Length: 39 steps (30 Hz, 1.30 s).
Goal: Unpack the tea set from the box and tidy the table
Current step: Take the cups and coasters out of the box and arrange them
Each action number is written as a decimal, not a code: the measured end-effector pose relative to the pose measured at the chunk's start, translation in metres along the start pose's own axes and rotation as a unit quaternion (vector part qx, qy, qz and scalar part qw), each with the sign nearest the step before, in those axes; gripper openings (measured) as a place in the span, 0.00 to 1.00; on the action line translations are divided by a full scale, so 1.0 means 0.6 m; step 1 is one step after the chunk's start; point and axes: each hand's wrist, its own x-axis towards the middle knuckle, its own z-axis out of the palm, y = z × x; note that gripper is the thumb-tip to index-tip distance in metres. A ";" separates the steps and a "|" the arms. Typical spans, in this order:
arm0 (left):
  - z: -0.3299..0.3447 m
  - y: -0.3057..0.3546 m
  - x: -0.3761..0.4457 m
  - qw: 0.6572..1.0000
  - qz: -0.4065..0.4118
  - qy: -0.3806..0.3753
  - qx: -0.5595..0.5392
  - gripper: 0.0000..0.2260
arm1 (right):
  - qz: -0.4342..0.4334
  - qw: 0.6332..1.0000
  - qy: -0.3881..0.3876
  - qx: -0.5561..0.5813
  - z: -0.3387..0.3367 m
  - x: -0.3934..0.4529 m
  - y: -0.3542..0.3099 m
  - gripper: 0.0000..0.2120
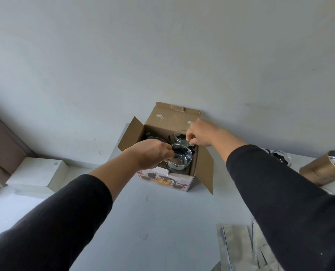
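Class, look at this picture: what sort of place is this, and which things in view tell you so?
Probably a room in a home or small office: a plain white table pushed against a bare white wall, a cardboard box of glass cups being unpacked, and foil pouches lying about.

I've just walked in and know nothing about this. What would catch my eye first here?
Two hands in black sleeves reach into an open cardboard box standing against the wall at the far side of the white table. The left hand grips the near glass cup, and the right hand pinches the rim of the far glass cup. A gold foil bag lies at the right edge.
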 end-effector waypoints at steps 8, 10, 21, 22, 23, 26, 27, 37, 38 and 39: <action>-0.058 0.022 0.013 0.998 0.047 0.036 -0.001 0.10 | 0.084 0.989 0.116 0.044 -0.053 -0.097 0.017 0.05; -0.065 0.044 0.038 0.998 0.044 0.037 0.005 0.09 | 0.116 0.983 0.134 0.048 -0.054 -0.136 0.032 0.05; -0.002 0.197 0.209 0.999 0.020 -0.017 0.024 0.10 | 0.264 0.949 0.153 0.080 0.048 -0.338 0.196 0.09; 0.011 0.212 0.225 1.000 0.008 -0.016 0.016 0.11 | 0.270 0.948 0.149 0.080 0.064 -0.350 0.213 0.09; 0.025 0.227 0.241 1.000 -0.006 -0.014 0.006 0.11 | 0.273 0.948 0.143 0.081 0.081 -0.360 0.230 0.08; 0.073 0.268 0.284 0.998 -0.057 -0.021 -0.007 0.10 | 0.280 0.949 0.123 0.076 0.132 -0.380 0.284 0.08; 0.089 0.281 0.296 0.997 -0.075 -0.025 -0.007 0.10 | 0.281 0.950 0.118 0.074 0.150 -0.384 0.301 0.09; 0.185 0.363 0.361 0.972 -0.218 -0.092 -0.009 0.09 | 0.247 0.963 0.076 0.074 0.265 -0.372 0.395 0.09; 0.188 0.366 0.366 0.970 -0.222 -0.096 -0.010 0.09 | 0.246 0.963 0.076 0.079 0.272 -0.370 0.400 0.08; 0.191 0.368 0.369 0.969 -0.227 -0.098 -0.012 0.09 | 0.245 0.963 0.079 0.084 0.277 -0.368 0.405 0.08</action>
